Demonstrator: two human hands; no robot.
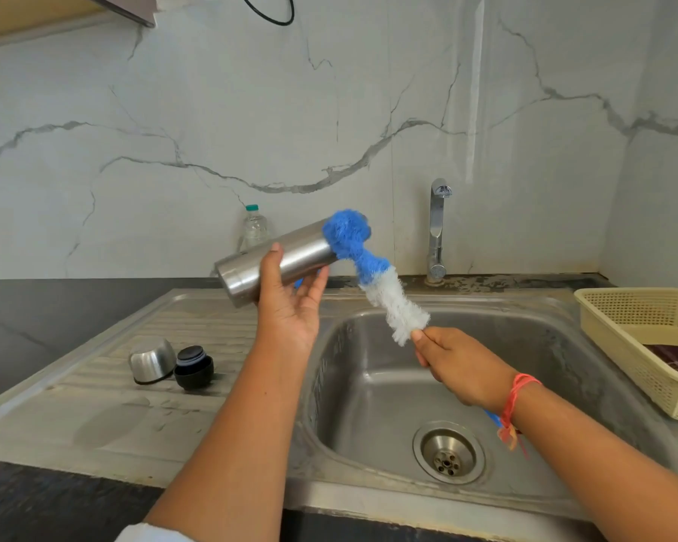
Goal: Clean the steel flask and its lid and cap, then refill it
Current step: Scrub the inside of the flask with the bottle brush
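My left hand point(290, 303) holds the steel flask point(251, 267) tilted above the sink's left rim, thumb over its side, its mouth pointing up and right. A bottle brush point(372, 275) with a blue tip and white lower bristles has its blue end at the flask's mouth. My right hand point(458, 365) grips the brush handle just below the bristles, over the basin. The steel cap point(151, 361) lies on its side on the drainboard, and the black lid point(194, 365) sits right beside it.
The sink basin point(368, 385) with its drain point(449, 457) lies below my hands. A steel tap point(437, 232) stands at the back. A clear plastic bottle point(254, 226) stands against the wall. A cream basket point(623, 330) sits at the right.
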